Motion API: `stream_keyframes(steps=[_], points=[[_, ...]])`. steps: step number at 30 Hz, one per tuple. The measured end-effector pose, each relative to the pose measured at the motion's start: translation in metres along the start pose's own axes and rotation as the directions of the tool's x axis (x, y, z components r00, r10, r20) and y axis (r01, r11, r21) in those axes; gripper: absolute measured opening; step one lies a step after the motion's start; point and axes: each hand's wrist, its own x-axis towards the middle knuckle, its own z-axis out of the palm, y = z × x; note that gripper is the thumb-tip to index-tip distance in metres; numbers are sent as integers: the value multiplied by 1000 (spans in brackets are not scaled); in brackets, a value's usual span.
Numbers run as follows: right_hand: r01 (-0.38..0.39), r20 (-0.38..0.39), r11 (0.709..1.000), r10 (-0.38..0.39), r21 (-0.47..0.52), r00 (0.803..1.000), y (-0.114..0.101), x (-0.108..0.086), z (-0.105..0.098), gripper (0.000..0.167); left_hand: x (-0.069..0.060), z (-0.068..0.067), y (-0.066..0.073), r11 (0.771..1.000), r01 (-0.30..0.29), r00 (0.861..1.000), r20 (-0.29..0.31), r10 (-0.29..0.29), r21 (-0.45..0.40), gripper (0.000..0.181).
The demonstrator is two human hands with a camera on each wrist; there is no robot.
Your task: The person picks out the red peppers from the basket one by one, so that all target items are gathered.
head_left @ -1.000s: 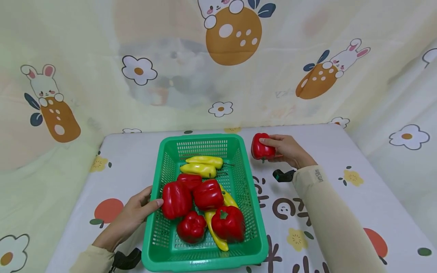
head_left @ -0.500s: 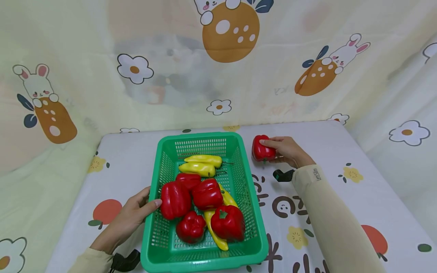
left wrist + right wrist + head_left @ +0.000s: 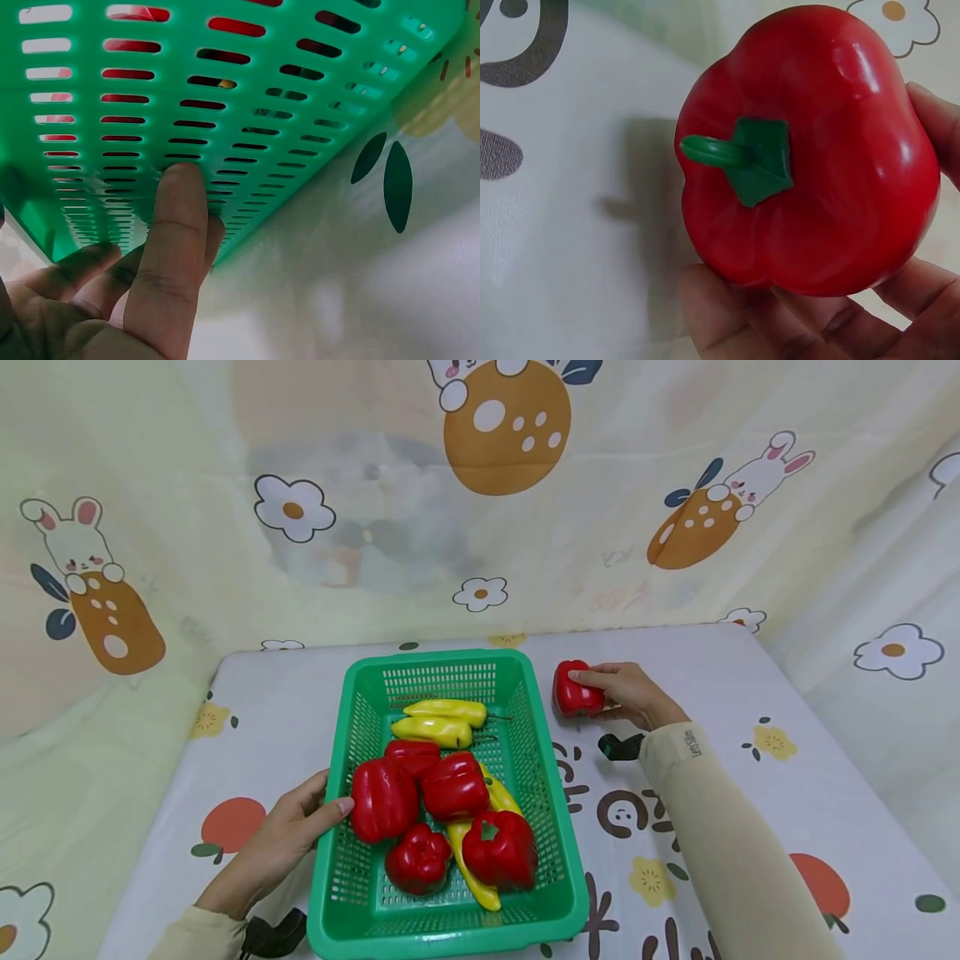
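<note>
My right hand [image 3: 632, 693] holds a red bell pepper [image 3: 576, 689] to the right of the green basket's far end. In the right wrist view, this bell pepper [image 3: 817, 150] shows its green stem, with the thumb on one side and fingers on the other. Whether it touches the table is hard to tell. My left hand [image 3: 300, 822] grips the left side of the green basket [image 3: 551, 802], thumb over the rim. Fingers [image 3: 176, 247] press the slotted outer wall in the left wrist view. Inside the basket lie several red bell peppers [image 3: 455, 787] and long yellow peppers [image 3: 432, 732].
A pale printed cloth covers the table [image 3: 697, 677], with fruit, flowers and brown lettering on it. A rabbit-patterned curtain [image 3: 390, 585] hangs behind and at the sides. Black wrist-camera mounts [image 3: 621, 747] stick out beneath both wrists.
My right hand and the red bell pepper have come down slightly, and the pepper's stem has tipped out of the head view. The left hand stays on the basket; the head view shifts a little.
</note>
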Motion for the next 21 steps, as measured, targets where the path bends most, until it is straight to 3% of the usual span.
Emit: stream_keyframes(steps=[21], points=[[-27, -16, 1000, 27, -9, 1000, 2, 1, 2, 77, -1, 1, -1, 1000, 0, 1000, -25, 0, 0, 67]])
